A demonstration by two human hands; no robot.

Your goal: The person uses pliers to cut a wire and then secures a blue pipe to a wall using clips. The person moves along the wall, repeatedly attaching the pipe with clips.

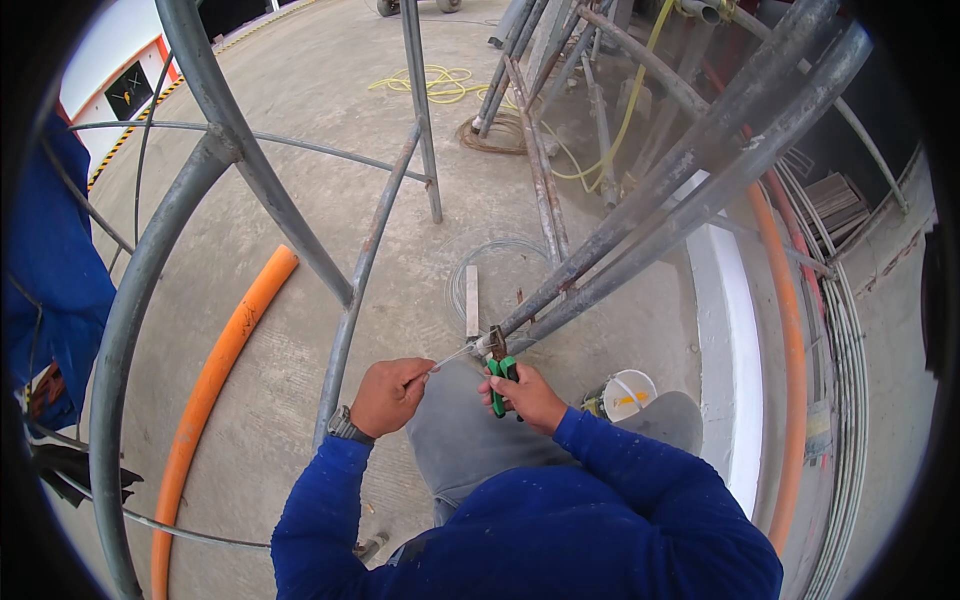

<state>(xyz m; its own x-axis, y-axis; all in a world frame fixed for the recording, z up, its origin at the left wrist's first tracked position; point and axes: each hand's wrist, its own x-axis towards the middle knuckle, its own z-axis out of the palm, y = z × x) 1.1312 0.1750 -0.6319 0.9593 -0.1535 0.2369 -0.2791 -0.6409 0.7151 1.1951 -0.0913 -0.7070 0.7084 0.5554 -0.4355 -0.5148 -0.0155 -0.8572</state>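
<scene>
My left hand (390, 398), a watch at its wrist, pinches a thin, light-coloured wire (454, 357) between thumb and fingertips. The wire runs rightward to the head of a pair of pliers with green handles (498, 397). My right hand (532, 398) is closed round those handles, and the jaws point away from me, beside the lower end of a grey scaffold tube (558, 284). Whether the jaws are biting the wire is too small to tell. A narrow pale strip (472, 300) lies on the floor just beyond, next to a loose coil of wire (458, 285).
Scaffold frames rise at left (265, 190) and right. An orange pipe (222, 370) lies at left; another orange pipe (790, 400) runs along the right. A white bucket (630, 388) stands by my right knee. Yellow hose (440, 82) lies farther off; blue sheeting (55, 300) hangs at far left.
</scene>
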